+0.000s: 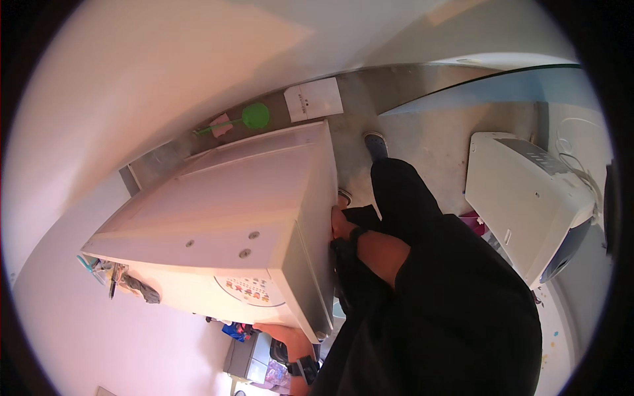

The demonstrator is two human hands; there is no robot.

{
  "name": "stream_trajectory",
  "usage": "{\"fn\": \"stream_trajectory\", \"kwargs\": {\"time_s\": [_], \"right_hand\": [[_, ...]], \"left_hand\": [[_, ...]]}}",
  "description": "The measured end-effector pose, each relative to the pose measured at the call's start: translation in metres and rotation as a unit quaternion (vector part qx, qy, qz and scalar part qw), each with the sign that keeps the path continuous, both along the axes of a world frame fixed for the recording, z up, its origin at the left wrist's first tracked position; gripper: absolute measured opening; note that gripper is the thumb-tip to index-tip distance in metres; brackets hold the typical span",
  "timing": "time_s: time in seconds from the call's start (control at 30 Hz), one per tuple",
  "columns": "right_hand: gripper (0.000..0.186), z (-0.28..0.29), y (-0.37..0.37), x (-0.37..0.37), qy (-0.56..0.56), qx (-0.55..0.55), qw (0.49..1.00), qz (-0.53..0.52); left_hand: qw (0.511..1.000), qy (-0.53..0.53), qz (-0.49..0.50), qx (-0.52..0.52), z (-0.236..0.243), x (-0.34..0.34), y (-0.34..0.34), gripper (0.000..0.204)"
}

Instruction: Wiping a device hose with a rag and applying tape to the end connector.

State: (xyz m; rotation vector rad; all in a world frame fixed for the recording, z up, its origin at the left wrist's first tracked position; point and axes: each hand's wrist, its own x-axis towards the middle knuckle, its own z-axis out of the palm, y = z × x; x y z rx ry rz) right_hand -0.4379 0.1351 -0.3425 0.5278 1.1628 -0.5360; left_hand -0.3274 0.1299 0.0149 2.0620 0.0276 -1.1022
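Note:
A large white box-shaped cabinet (218, 191), possibly a refrigerator, fills the left of the view. Screws or caps dot its top, and a colourful sticker (247, 290) is on one side. My left hand (281, 332) lies against that stickered side near its lower edge, fingers stretched along it; a dark watch is on the wrist. Against the face nearest me rests my right hand (340, 224), a black band at its wrist. Its fingers are mostly hidden, so I cannot tell whether they grip. Pens and a grey cloth (140, 289) hang at the cabinet's far corner.
A white appliance like a washing machine (522, 191) stands at the right, cables behind it. Past the cabinet lie a green round-headed item with a handle (255, 115) and a flat white package (314, 99). A bluish glass panel (489, 89) crosses the upper right.

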Motion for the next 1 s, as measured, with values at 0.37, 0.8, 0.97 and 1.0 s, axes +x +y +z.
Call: {"fn": "stream_trajectory", "kwargs": {"time_s": [0.37, 0.8, 0.97, 1.0], "right_hand": [[0.066, 0.0, -0.031, -0.049, 0.062, -0.072, 0.995, 0.045], [0.059, -0.043, -0.067, -0.125, 0.241, -0.241, 0.927, 0.155], [0.064, 0.049, -0.108, -0.156, 0.137, -0.306, 0.922, 0.192], [0.069, 0.068, -0.111, -0.168, 0.121, -0.32, 0.919, 0.196]], "left_hand": [[0.997, 0.017, -0.021, -0.067, -0.018, -0.016, -0.017, 0.082], [0.993, 0.039, 0.013, -0.11, -0.017, -0.105, -0.074, 0.07], [0.982, 0.07, 0.004, -0.176, -0.01, -0.102, -0.077, 0.067], [0.981, 0.073, 0.005, -0.181, -0.01, -0.102, -0.076, 0.067]]}}
